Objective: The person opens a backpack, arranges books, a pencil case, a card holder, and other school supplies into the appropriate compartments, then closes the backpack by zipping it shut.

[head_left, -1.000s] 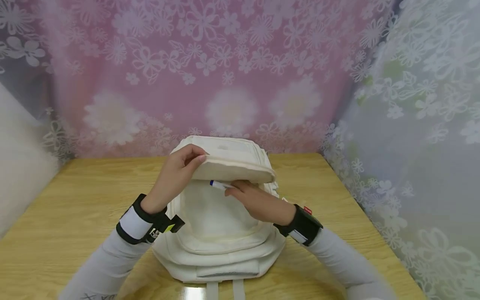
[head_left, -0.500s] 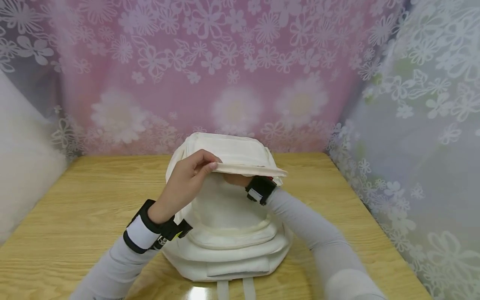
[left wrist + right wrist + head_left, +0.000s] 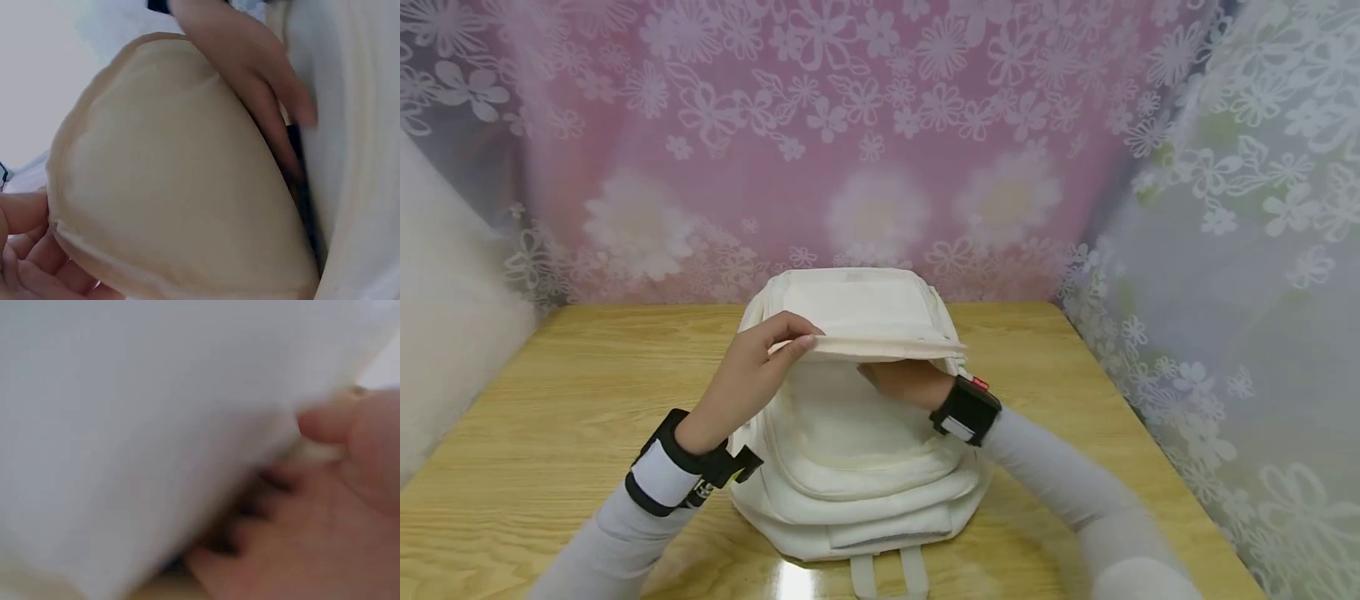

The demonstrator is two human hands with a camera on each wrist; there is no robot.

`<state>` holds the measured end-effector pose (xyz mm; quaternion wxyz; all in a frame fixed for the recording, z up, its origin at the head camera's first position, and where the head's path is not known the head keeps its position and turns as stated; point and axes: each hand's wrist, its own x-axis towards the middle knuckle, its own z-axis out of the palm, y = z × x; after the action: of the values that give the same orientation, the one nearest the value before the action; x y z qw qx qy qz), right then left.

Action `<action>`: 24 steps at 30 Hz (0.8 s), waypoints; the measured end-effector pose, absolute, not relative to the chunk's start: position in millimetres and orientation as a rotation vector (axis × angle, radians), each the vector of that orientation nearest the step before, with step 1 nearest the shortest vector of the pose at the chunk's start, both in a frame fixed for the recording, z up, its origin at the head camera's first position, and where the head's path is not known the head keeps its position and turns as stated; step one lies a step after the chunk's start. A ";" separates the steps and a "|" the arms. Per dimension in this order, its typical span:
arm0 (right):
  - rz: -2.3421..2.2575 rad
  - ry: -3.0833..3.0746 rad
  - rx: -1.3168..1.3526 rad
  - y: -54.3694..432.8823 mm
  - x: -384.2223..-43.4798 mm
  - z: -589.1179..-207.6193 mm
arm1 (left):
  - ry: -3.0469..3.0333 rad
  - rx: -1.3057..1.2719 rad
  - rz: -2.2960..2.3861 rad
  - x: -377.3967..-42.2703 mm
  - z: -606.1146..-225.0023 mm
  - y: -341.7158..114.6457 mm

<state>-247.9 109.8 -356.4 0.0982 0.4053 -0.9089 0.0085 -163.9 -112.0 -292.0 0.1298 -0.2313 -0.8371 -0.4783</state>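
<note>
A cream backpack (image 3: 865,425) lies on the table, its front pocket flap (image 3: 887,348) lifted. With thumb and fingers my left hand (image 3: 748,371) pinches the left part of the flap's edge. My right hand (image 3: 910,383) is at the pocket's mouth, partly hidden under the flap. In the left wrist view, the right hand's fingers (image 3: 272,119) reach into the dark slit between the flap's underside (image 3: 169,169) and the bag front. The right wrist view is blurred; fingertips there dip behind pale fabric (image 3: 125,425), with nothing visible in the hand.
The wooden table (image 3: 587,400) spreads on both sides of the bag. A pink floral curtain (image 3: 775,167) hangs behind, and a pale floral one (image 3: 1247,333) is at the right. Straps (image 3: 913,571) trail toward the front edge.
The right hand carried a white marker with a blue end to the pocket, went in deep under the flap, and has drawn partly back; the marker is out of sight. The left hand keeps the flap raised.
</note>
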 end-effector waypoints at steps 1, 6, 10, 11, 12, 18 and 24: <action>0.205 -2.731 1.236 116.0 -237.7 -351.1 | -2.453 -0.696 -1.380 -162.9 -295.7 -113.5; -0.184 -2.835 1.561 144.9 -188.4 -315.9 | -2.586 -0.912 -1.303 -155.0 -318.3 -119.8; 0.142 -3.207 1.713 159.0 -171.1 -285.5 | -2.691 -1.093 -1.234 -149.1 -337.8 -125.0; 0.255 -3.231 1.739 161.4 -169.1 -279.3 | -2.719 -1.126 -1.201 -148.2 -342.5 -126.2; 0.371 -3.212 1.766 163.4 -167.9 -274.6 | -2.739 -1.158 -1.168 -147.4 -346.1 -127.4; 0.582 -2.767 1.671 152.8 -183.5 -271.7 | -2.691 -0.872 -0.932 -156.4 -348.5 -137.8; 0.282 -2.642 1.524 127.0 -224.2 -302.4 | -2.714 -0.441 -0.803 -182.9 -352.8 -158.9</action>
<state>-224.2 127.0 -302.4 0.0395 0.4971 -0.8619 0.0920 -182.9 -158.9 -352.8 0.1381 -0.1526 -0.9384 -0.2776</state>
